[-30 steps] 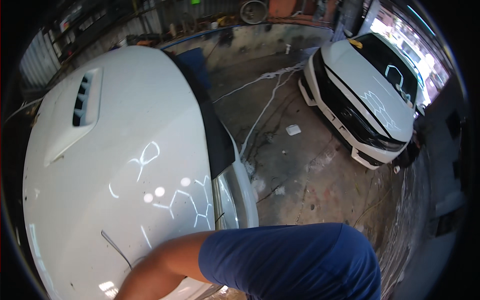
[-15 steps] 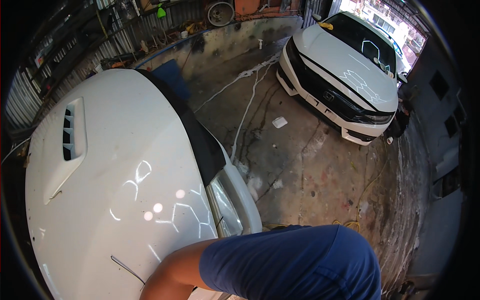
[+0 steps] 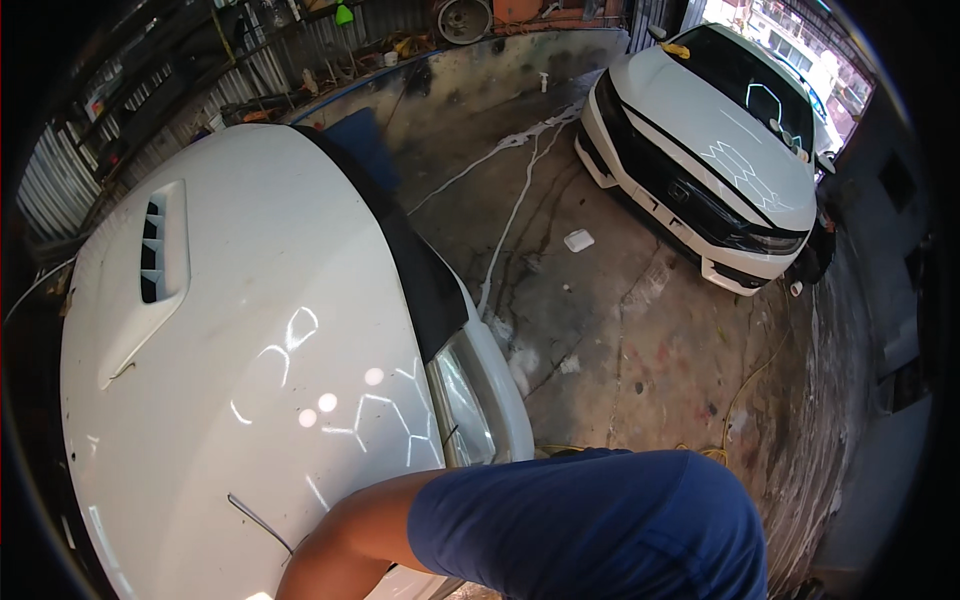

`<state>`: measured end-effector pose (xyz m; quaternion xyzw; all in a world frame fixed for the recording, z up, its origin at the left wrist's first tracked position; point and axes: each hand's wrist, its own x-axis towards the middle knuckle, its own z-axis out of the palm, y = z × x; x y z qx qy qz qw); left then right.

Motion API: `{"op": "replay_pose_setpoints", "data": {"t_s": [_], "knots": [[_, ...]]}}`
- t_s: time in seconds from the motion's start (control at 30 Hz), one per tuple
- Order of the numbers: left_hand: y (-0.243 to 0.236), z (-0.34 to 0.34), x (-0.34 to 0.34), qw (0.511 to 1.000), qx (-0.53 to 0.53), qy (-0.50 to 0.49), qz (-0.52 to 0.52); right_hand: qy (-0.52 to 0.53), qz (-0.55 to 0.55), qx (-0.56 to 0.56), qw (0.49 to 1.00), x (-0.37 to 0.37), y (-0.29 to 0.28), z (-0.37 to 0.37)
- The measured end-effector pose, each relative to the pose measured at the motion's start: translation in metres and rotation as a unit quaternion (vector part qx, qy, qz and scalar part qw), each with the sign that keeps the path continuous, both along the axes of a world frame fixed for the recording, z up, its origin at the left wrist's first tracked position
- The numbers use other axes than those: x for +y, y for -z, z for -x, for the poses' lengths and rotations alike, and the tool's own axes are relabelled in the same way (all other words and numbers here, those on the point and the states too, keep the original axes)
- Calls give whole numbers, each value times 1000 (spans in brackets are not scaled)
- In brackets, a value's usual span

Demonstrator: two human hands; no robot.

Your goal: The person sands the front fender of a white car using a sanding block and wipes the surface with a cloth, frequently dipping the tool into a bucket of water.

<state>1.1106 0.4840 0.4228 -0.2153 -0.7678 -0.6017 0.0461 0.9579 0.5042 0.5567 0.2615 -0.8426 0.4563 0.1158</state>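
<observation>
One of my arms, in a blue short sleeve (image 3: 590, 520), reaches across the front of a white car's hood (image 3: 240, 330). The bare elbow (image 3: 340, 525) is bent, and the forearm runs down past the lower edge. Neither of my hands shows, so what they hold or touch is hidden. Close beside the forearm, a thin dark rod or wire (image 3: 262, 524) stands out against the hood. The hood carries a raised scoop with a slatted vent (image 3: 152, 248). A black strip (image 3: 415, 290) and a headlight (image 3: 465, 400) line its front edge.
A second white car (image 3: 700, 150) faces this one across the stained concrete floor (image 3: 640, 370). A person (image 3: 820, 250) is low beside it. A white tray-like piece (image 3: 578, 240) and a yellow hose (image 3: 745, 385) lie on the floor. A wheel rim (image 3: 462, 18) sits by the back wall.
The whole view has shifted slightly, so both cars appear a little further right. My arm keeps nearly the same bent pose over the hood.
</observation>
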Motion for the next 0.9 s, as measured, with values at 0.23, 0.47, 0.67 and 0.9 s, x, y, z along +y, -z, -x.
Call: {"op": "replay_pose_setpoints", "data": {"t_s": [0.23,0.47,0.67,0.9], "knots": [[-4,7,-11,1000,5,-19,-3,-16,-8,10,1000,-17,3,11],[-6,17,-41,999,3,-46,-2,-38,-12,18,999,-39,11,19],[-9,87,-127,993,1,-108,-39,36,79,29,996,-17,18,-29],[-9,-87,-101,976,59,-197,72,27,58,-71,995,17,-28,-107]]}}
